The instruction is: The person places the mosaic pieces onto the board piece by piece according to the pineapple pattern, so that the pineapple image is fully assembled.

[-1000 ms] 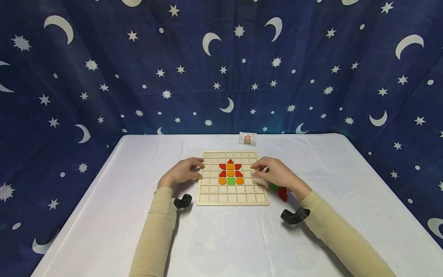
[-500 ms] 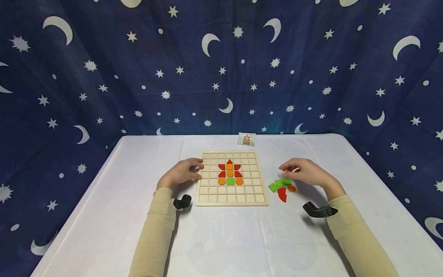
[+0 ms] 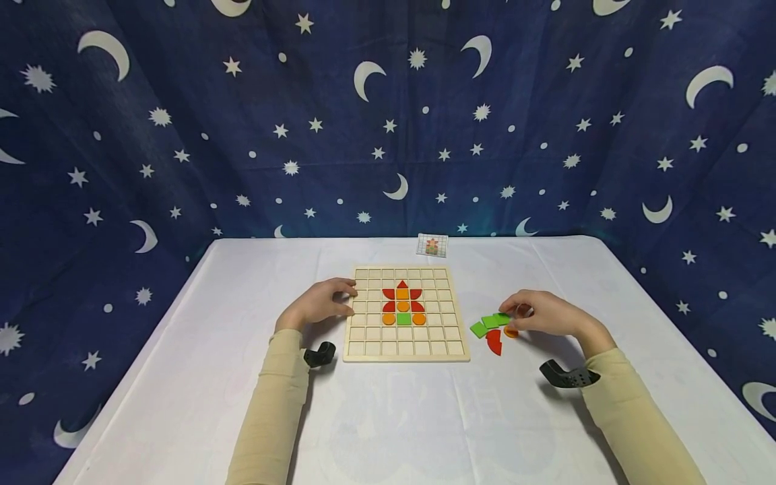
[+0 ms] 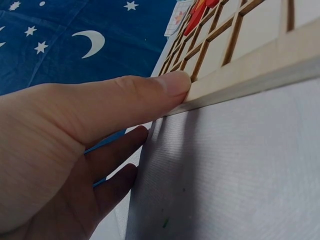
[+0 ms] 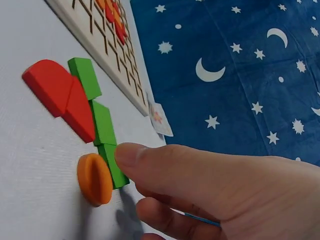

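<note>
Holding nothing visible, the parted fingers [image 5: 131, 155] of the nearer right hand [image 3: 545, 314] have the closest green square tile [image 5: 111, 167] at nine o'clock, the orange disc [image 5: 94, 179] at six.

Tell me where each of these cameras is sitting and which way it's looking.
Head: worn on the head, facing forward and down at the wooden board and starry curtain; left hand, right hand and both sleeves show.
Left wrist: on the left wrist, looking past the thumb at the board's edge; only the left hand shows.
Right wrist: on the right wrist, looking at loose green pieces, red pieces and an orange disc; only the right hand shows.
Shared: both wrist views catch the board, picture card and curtain.
</note>
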Tool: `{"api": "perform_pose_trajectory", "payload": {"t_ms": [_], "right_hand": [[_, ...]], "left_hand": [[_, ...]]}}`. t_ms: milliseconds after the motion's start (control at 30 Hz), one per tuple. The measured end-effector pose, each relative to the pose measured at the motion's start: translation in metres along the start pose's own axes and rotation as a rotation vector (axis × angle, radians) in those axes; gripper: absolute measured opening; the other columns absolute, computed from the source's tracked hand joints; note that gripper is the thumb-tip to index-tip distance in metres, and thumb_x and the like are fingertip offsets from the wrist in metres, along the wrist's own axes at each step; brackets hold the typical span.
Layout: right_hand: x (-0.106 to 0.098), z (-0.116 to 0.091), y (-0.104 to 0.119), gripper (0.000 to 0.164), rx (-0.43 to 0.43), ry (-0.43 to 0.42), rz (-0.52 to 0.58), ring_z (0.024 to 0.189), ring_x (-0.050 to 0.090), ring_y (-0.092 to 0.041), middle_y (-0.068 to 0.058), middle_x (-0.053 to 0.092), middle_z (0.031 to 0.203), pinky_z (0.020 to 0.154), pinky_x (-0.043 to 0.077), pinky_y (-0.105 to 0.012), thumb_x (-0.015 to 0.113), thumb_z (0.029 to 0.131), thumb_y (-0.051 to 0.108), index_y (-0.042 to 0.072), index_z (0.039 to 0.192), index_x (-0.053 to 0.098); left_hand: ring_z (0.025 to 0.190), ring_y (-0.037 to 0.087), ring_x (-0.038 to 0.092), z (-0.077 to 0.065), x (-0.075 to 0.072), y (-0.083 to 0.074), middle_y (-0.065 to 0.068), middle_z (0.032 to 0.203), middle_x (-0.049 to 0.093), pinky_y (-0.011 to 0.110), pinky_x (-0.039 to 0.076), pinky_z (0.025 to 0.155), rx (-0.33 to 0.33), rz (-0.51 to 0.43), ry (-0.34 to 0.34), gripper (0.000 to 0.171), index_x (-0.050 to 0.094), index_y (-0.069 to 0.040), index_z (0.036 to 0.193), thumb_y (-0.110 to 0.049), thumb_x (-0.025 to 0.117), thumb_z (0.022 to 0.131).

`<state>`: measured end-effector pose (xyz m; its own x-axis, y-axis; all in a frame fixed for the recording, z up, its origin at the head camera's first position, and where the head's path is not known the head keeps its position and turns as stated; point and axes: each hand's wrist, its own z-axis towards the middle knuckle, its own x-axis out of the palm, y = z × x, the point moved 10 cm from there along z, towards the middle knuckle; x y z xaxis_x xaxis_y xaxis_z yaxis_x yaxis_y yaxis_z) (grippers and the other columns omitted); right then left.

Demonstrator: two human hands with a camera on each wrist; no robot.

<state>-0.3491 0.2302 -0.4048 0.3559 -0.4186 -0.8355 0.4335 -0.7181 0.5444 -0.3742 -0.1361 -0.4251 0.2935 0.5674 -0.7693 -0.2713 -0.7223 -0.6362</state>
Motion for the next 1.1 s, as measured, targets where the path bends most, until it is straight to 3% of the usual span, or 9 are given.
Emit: {"api": "perform_pose_trajectory", "payload": {"t_ms": [400, 767, 1100], "right_hand": [[0.008, 0.004, -0.008, 0.030, 0.027, 0.006, -0.039, 0.085, 0.053, -0.016, -0.001, 0.065, 0.103, 0.076, 0.051, -0.030, 0.075, 0.085, 0.016, 0.005, 0.112, 0.069], [0.016, 0.000, -0.010, 0.023, 0.083, 0.096, 0.003, 0.076, 0.049, -0.015, 0.003, 0.054, 0.080, 0.063, 0.042, -0.026, 0.078, 0.082, 0.021, 0.011, 0.090, 0.059], [0.007, 0.003, -0.012, 0.023, 0.065, 0.044, -0.066, 0.080, 0.050, -0.016, 0.003, 0.057, 0.086, 0.070, 0.046, -0.028, 0.076, 0.084, 0.016, 0.007, 0.101, 0.062]], "left_hand": [[0.139, 0.033, 0.038, 0.000, -0.002, -0.001, 0.012, 0.146, 0.049, 0.046, 0.031, 0.114, 0.009, 0.018, -0.007, 0.039, 0.066, -0.004, 0.120, -0.015, 0.076, 0.084], [0.139, 0.032, 0.037, 0.000, -0.001, -0.001, 0.012, 0.146, 0.048, 0.046, 0.031, 0.115, 0.007, 0.012, -0.003, 0.039, 0.066, -0.004, 0.121, -0.015, 0.076, 0.084], [0.139, 0.032, 0.037, 0.001, 0.000, 0.001, 0.012, 0.146, 0.048, 0.046, 0.030, 0.115, -0.006, 0.007, -0.001, 0.040, 0.066, -0.005, 0.121, -0.015, 0.077, 0.084]]}}
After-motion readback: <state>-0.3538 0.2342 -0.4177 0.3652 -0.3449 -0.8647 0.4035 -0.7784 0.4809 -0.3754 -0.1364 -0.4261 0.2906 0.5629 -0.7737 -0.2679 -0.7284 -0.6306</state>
